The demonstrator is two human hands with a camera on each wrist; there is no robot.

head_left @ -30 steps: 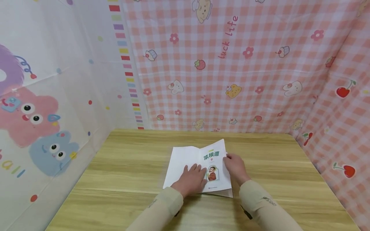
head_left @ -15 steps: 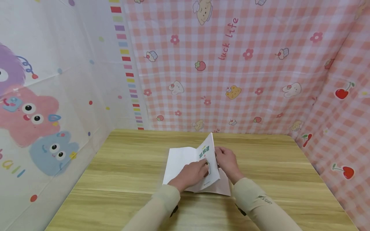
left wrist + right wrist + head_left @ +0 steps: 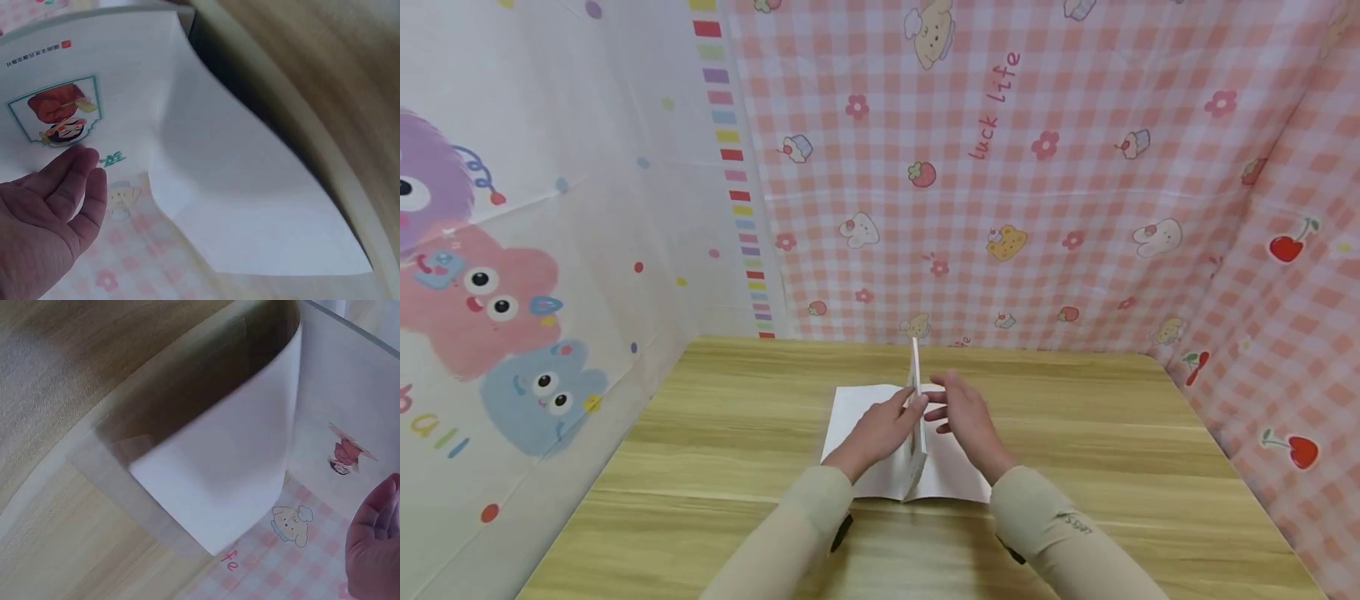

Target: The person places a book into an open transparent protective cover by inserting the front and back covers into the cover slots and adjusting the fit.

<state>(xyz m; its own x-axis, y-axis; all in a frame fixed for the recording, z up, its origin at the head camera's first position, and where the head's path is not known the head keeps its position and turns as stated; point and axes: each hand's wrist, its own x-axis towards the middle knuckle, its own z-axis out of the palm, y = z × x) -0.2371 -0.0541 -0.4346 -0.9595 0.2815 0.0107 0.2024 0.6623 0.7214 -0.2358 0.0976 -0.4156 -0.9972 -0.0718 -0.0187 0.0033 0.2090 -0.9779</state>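
Observation:
An open book (image 3: 868, 408) lies on the table with a block of its pages standing upright along the middle. My left hand (image 3: 876, 429) is at the left face of this block, its thumb across the outer edge and its fingertips against the title page (image 3: 137, 75), which shows a small figure in red. On the other side my right hand (image 3: 972, 421) has its fingers spread close to the block, with the thumb raised. A printed figure in red (image 3: 347, 453) shows on the page near the right hand in the right wrist view.
The book rests on a wood-grain table (image 3: 737, 417). A pink checked cloth (image 3: 1037, 192) with cartoon prints hangs behind it, and a white printed cloth (image 3: 587, 250) hangs at the left.
The page block has swung leftward from the right side to upright. My right hand has moved left with it and loosened its fingers. My left hand has come off the flat page to the block's edge.

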